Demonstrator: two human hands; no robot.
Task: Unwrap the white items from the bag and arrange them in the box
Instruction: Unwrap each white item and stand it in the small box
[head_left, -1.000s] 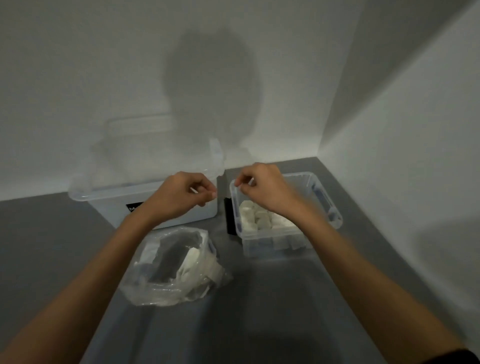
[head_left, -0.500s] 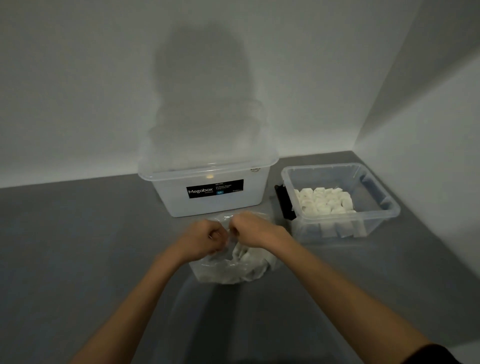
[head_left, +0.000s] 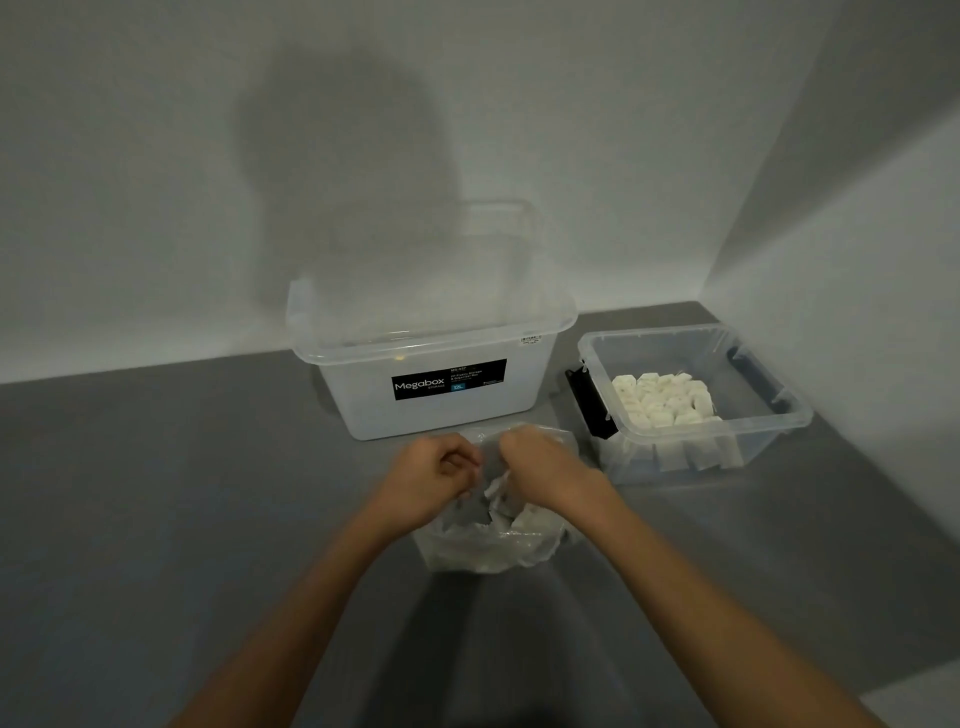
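Lining the bench's back edge, Megabox tub and smaller box stand behind the bag; left hand and right hand pinch its rim. Spreading it gently should bare more white items like those boxed.

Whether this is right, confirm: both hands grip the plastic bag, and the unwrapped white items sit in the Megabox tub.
Not quite. The head view shows the unwrapped white items in the small clear box, beside the Megabox tub. The left hand and right hand do grip the plastic bag.
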